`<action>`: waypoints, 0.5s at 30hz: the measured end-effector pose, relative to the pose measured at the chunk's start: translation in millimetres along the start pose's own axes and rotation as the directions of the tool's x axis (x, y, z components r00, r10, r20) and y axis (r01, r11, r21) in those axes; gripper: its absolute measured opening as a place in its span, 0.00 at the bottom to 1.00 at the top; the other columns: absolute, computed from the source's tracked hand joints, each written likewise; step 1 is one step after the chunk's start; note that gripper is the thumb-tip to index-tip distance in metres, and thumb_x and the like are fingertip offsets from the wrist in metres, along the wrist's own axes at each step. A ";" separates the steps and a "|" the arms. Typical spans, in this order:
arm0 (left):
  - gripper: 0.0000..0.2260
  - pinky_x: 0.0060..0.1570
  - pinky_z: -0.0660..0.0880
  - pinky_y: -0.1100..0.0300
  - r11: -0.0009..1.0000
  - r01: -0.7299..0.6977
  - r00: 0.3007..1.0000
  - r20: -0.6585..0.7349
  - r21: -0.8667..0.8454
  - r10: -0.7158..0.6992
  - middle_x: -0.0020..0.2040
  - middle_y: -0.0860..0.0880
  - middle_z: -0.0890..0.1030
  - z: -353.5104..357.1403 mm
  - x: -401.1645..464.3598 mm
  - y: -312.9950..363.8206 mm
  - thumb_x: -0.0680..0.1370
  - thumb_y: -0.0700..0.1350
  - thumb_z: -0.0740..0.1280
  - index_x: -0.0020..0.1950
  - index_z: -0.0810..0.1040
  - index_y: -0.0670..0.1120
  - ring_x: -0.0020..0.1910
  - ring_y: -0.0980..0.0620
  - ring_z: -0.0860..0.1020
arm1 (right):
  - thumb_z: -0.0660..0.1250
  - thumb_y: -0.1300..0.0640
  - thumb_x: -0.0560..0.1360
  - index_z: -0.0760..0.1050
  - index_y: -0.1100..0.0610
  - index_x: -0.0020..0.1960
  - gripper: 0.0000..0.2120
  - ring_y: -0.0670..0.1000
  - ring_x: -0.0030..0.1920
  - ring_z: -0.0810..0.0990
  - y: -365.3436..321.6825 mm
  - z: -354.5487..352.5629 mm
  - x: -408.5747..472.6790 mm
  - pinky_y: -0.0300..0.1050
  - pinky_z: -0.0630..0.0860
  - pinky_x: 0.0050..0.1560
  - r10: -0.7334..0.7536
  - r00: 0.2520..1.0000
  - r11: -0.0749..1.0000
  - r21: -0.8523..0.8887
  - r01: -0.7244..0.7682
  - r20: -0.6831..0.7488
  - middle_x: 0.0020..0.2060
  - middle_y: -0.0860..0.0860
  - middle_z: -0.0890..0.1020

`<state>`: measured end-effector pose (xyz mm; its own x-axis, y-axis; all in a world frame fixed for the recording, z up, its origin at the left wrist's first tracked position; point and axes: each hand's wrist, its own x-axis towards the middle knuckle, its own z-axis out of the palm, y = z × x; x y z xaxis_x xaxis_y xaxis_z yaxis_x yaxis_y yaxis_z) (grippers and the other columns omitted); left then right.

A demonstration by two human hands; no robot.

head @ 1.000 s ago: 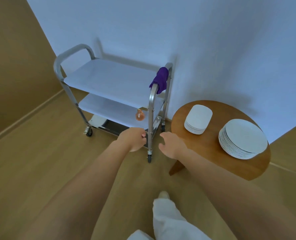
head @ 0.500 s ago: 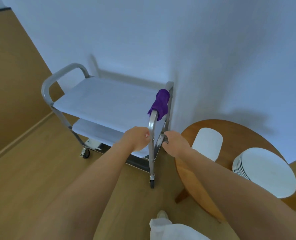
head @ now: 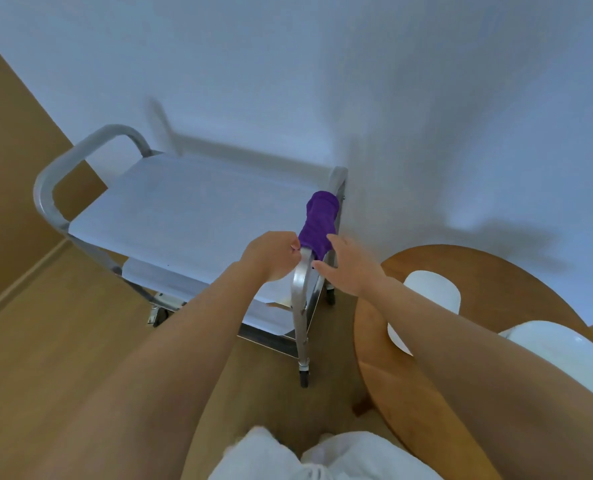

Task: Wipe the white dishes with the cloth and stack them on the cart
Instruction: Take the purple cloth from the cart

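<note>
From the head view, a silver metal cart with pale grey shelves is standing against the light blue wall, and a purple cloth is hanging draped over the cart's near handle bar, on the end facing the person. The left hand is sitting at the bar just below the cloth's lower left edge, its fingers curled in tight against the metal (whether they are actually gripping the bar or pinching the cloth, I cannot tell). The right hand is hovering just beside the cloth on the other side, its fingers spread wide and relaxed, the tips right at the purple fabric and holding nothing. To the right, a round brown wooden worktop is carrying a stack of white rounded-square dishes and, nearer the frame edge, a stack of white round plates, both partly hidden behind the right forearm. A tan wooden floor is lying underneath everything.
</note>
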<state>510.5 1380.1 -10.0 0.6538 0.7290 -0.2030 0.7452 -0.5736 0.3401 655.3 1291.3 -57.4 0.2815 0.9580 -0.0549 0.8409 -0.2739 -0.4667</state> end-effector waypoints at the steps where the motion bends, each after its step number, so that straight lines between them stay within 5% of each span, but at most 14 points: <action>1: 0.12 0.52 0.72 0.57 1.000 -0.007 1.000 0.006 -0.003 0.007 0.56 0.45 0.80 -1.2 7.1 -3.6 0.82 0.46 0.59 0.60 0.76 0.43 0.51 0.47 0.77 | 0.58 0.40 0.77 0.57 0.56 0.73 0.32 0.56 0.67 0.69 -1.3 -0.2 5.8 0.49 0.68 0.62 0.002 1.000 1.000 -0.005 -0.002 -0.005 0.69 0.54 0.68; 9: 0.14 0.60 0.73 0.53 0.990 -0.141 0.986 0.084 -0.025 0.142 0.61 0.45 0.79 -16.1 78.7 -41.4 0.81 0.46 0.59 0.64 0.75 0.44 0.59 0.46 0.76 | 0.54 0.43 0.79 0.58 0.58 0.74 0.29 0.56 0.67 0.67 -17.3 6.7 61.0 0.49 0.66 0.65 0.201 0.977 0.980 0.015 -0.201 -0.069 0.69 0.56 0.67; 15: 0.14 0.59 0.73 0.52 0.943 -0.333 0.926 0.192 0.005 0.326 0.61 0.46 0.79 -36.5 143.7 -76.2 0.80 0.46 0.59 0.63 0.75 0.44 0.58 0.46 0.76 | 0.55 0.43 0.79 0.60 0.58 0.72 0.28 0.56 0.64 0.68 -33.9 18.1 94.0 0.51 0.69 0.63 0.447 0.883 0.894 0.114 -0.434 -0.144 0.67 0.56 0.68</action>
<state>542.9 1542.2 -31.5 0.8733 0.4159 -0.2538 0.4856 -0.7856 0.3835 644.9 1392.2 -62.7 0.6908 0.7112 -0.1304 0.5767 -0.6507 -0.4939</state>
